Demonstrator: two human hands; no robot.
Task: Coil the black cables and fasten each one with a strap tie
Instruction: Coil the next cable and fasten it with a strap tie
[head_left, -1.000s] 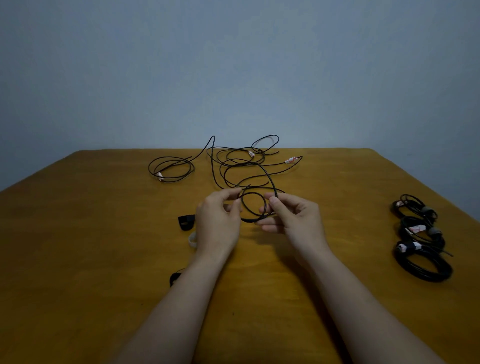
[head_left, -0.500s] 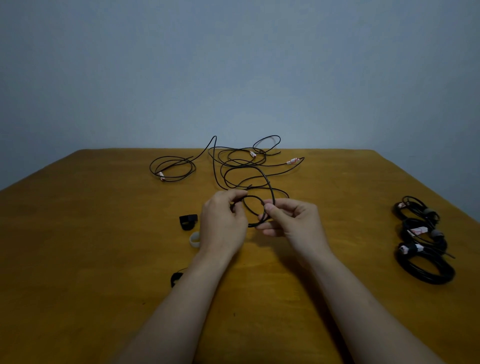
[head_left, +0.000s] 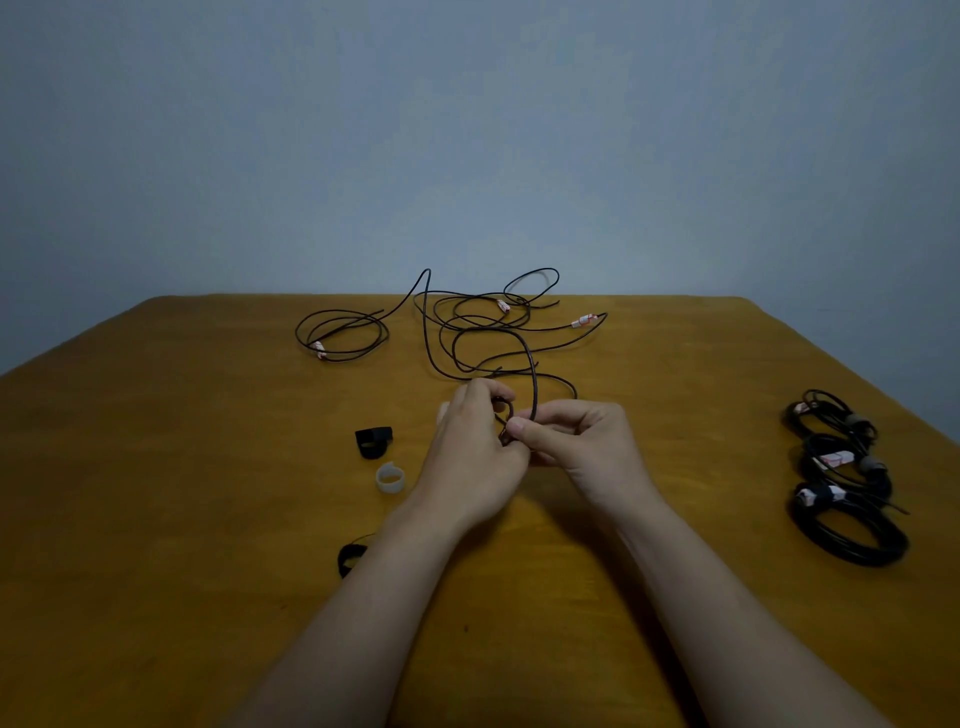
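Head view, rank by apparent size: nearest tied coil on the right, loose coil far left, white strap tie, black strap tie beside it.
Nearest tied coil
Loose coil, farther away so unsure
Black strap tie and white strap tie look alike

smooth semi-gloss orange-brown wood table (head_left: 208, 519), thin black rubbery matt cable (head_left: 530, 358), matt black fabric strap tie (head_left: 373, 441), white fabric strap loop (head_left: 389, 478), matt blue-grey painted wall (head_left: 467, 130)

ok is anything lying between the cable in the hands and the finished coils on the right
Nothing visible does. Only bare table shows between the right hand and the three tied coils. The cable trails off toward the far edge; the spare strap ties lie beside the left hand.
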